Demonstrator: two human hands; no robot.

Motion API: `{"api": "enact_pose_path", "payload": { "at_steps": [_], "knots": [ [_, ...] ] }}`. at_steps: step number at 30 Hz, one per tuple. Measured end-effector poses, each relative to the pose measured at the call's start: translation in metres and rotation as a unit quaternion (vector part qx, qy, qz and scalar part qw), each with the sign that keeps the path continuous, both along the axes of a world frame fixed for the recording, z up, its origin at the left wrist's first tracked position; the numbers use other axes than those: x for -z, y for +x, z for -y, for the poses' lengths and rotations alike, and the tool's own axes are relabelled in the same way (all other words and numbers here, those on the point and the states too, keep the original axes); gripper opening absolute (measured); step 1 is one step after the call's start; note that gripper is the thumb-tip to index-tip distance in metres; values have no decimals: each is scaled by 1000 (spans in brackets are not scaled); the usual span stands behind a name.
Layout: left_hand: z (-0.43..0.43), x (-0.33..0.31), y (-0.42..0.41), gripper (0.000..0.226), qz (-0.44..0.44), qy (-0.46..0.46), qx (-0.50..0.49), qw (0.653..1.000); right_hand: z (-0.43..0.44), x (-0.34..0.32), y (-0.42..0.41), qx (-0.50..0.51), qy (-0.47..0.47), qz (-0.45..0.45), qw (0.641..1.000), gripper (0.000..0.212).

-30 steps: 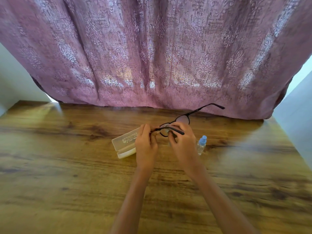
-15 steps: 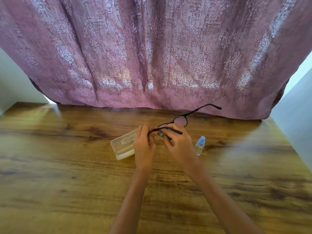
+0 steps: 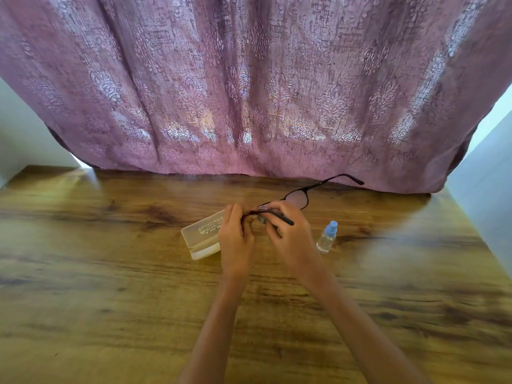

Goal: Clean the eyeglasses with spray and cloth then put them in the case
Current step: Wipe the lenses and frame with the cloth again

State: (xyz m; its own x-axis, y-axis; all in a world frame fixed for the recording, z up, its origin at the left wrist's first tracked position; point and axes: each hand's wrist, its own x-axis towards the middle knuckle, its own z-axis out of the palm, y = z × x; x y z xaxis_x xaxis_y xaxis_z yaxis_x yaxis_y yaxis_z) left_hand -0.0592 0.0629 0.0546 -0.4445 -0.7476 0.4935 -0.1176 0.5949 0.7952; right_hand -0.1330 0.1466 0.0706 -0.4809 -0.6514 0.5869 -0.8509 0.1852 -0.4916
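Observation:
Dark-framed eyeglasses (image 3: pixel 300 196) are held above the wooden table (image 3: pixel 110 273), one temple sticking out to the right toward the curtain. My left hand (image 3: pixel 235 239) pinches the frame's left end. My right hand (image 3: pixel 291 236) is closed around the left lens, with a bit of grey cloth (image 3: pixel 261 218) showing between its fingers and the folded temple lying across its knuckles. A clear plastic case (image 3: pixel 201 234) lies shut on the table just left of my left hand. A small clear spray bottle with a blue cap (image 3: pixel 327 236) stands right of my right hand.
A mauve patterned curtain (image 3: pixel 249 92) hangs along the table's far edge. Pale walls flank it on both sides. The table's right edge runs diagonally at the right.
The hands and glasses have stayed in nearly the same spot; my right fingers have shifted a little on the lens. Case and bottle have not moved.

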Motion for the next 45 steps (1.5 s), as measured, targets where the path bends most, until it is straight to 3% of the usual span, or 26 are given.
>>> {"api": "enact_pose_path", "payload": {
  "at_steps": [5, 10, 16, 22, 26, 31, 37, 45],
  "knots": [
    [0, -2, 1, 22, -9, 9, -5, 1000, -2, -5, -6, 25, -11, 6, 1000, 30],
    [1, -3, 1, 29, -16, 26, -16, 999, -5, 7, -3, 35, 24, -11, 999, 22],
    [-1, -3, 1, 31, -21, 30, -3, 999, -2, 2, 6, -2, 13, -16, 1000, 28],
    [0, -5, 0, 28, -34, 29, 3, 999, 2, 1, -7, 56, -18, -4, 998, 31],
    [1, -2, -1, 19, -27, 19, 5, 999, 4, -1, -5, 53, -12, 11, 998, 28],
    [3, -2, 1, 23, -24, 24, -10, 999, -2, -2, 2, 18, 10, 57, 998, 28],
    [5, 0, 1, 25, -20, 23, -17, 999, -5, 0, -4, 63, 10, 48, 997, 34],
    [1, 1, 0, 28, -10, 1, 4, 1000, 1, -5, 3, 17, -8, 102, 995, 28]
  ]
}}
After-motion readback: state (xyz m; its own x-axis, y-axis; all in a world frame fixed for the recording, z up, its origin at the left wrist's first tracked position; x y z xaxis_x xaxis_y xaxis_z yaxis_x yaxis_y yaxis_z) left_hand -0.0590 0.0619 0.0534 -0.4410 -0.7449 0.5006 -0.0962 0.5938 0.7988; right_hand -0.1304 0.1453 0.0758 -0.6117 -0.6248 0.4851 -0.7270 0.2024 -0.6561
